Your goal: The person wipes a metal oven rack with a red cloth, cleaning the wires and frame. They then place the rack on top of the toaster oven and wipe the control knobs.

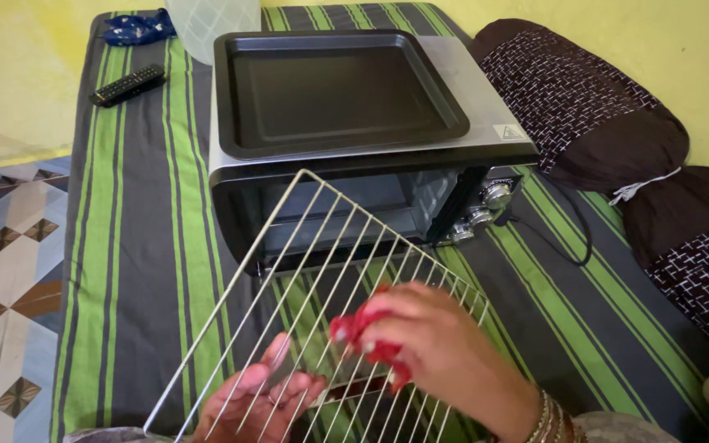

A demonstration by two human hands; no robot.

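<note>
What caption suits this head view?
Left hand steadies a wire oven rack while right hand presses a red cloth on it.

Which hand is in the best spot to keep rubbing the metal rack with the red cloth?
The right hand. It grips the red cloth against the wire rack, on top of the bars. The left hand is underneath, holding the rack up.

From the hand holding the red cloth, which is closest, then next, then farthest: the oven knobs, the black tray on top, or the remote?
Measured from the right hand with the red cloth, in the head view:
1. Oven knobs: on the oven's front, just beyond the wire rack.
2. Black tray: on top of the oven, farther back.
3. Remote: far left corner of the striped mat.
</note>
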